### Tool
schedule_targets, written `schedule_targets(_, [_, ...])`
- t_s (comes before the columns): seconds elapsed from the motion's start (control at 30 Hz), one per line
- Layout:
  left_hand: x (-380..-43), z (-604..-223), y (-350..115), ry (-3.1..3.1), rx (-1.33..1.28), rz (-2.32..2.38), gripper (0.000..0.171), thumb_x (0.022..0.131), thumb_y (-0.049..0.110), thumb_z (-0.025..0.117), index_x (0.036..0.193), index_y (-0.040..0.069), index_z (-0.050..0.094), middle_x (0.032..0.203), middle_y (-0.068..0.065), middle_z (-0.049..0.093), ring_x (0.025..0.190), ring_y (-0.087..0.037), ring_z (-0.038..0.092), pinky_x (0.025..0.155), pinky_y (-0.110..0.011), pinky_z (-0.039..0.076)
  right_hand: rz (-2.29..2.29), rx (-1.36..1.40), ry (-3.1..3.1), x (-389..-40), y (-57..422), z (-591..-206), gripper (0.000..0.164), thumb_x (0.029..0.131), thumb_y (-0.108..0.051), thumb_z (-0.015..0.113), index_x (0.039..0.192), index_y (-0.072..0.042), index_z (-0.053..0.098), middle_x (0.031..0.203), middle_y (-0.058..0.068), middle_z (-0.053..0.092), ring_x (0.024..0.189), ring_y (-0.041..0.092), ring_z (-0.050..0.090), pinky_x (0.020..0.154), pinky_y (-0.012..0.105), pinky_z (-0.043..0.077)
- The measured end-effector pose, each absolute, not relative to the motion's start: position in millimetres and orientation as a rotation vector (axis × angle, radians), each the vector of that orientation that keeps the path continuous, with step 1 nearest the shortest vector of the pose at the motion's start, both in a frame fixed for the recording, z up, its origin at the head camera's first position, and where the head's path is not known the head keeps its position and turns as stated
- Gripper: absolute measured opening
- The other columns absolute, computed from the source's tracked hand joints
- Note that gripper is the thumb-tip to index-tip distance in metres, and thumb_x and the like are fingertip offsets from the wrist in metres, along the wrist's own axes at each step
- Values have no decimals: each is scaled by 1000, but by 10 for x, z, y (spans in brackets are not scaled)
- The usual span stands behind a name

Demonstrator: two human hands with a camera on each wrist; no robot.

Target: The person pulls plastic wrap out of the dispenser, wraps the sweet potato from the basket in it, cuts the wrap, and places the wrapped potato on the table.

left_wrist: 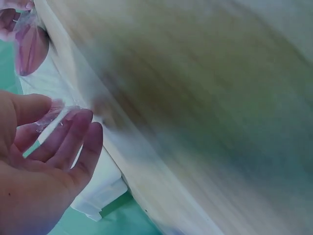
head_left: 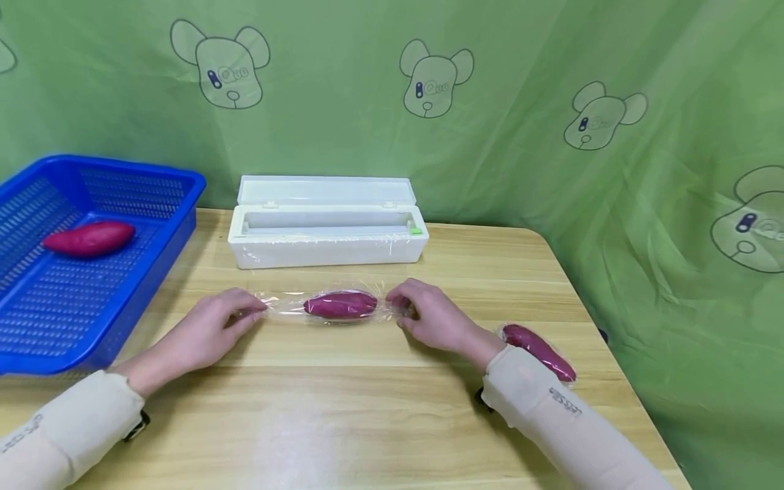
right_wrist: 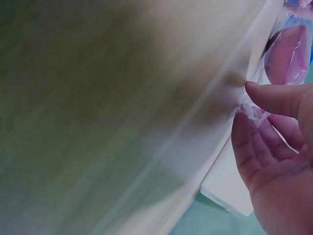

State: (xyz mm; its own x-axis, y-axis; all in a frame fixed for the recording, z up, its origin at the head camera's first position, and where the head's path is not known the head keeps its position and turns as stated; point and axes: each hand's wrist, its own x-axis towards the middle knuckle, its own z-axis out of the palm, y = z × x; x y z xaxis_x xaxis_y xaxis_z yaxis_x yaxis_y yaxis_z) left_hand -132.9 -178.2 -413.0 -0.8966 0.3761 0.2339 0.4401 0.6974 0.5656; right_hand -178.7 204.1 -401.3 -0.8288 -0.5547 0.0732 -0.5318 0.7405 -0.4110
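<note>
A purple sweet potato [head_left: 341, 305] lies on the table in clear cling film [head_left: 284, 304], whose loose ends stretch out on both sides. My left hand [head_left: 211, 327] pinches the film's left end between thumb and fingers; the left wrist view shows film at those fingertips [left_wrist: 84, 116]. At the right end, close to the sweet potato, my right hand [head_left: 435, 316] has its thumb and curled fingers around the bunched film [right_wrist: 254, 113]. A gap shows between the right thumb tip and index fingertip. Another film-wrapped sweet potato [head_left: 539, 350] lies beside my right forearm.
Behind the hands stands a white cling film box [head_left: 327, 252] with its lid raised and a green piece at its right end. A blue basket [head_left: 153, 272] at the left contains one unwrapped sweet potato [head_left: 92, 239]. A green curtain [head_left: 343, 102] hangs behind the wooden table [head_left: 318, 408].
</note>
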Motion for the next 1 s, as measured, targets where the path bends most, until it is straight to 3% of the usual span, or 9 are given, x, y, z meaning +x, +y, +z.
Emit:
schedule_targets(0.23, [-1364,-4077,-1814,-2820,-583,-1093,17,102,9,73,117,5,78,111,-8,78,101,-23,72,89,-36,62,-783,-901,2891,-1831,2113,-3996,16,94,-4,78,109,-9,82,120,7,71,103,22,68,89,37,61])
schedule_targets(0.47, [-1431,-4031,-1866,-2872,-482,-1348,26,102,15,74,125,3,75,119,-13,78,107,-25,72,88,-21,59,-1026,-765,2842,-1947,2172,-3937,15,99,-9,75,113,-10,81,124,8,75,116,29,70,100,49,60])
schedule_targets(0.7, [-1516,-4010,-1916,-2941,-370,-1484,31,103,29,74,124,6,77,119,-11,76,101,-18,66,79,-23,55,-1141,-455,2735,-2037,2176,-3862,23,106,-21,65,126,-16,75,126,5,77,118,28,70,108,50,55])
schedule_targets(0.9, [-1577,-3991,-1894,-2931,-254,-1592,43,106,39,69,133,5,72,126,-12,72,101,-20,59,77,-27,49,-1259,-355,2665,-2088,2134,-3862,26,108,-23,61,130,-13,70,124,8,75,115,24,68,103,44,56])
schedule_targets(1.0, [-1599,-3990,-1881,-2904,-230,-1653,45,108,38,66,137,3,68,130,-14,71,104,-19,61,80,-27,52,-1326,-335,2652,-2119,2086,-3873,27,109,-23,59,132,-10,68,117,11,73,109,25,69,98,40,58])
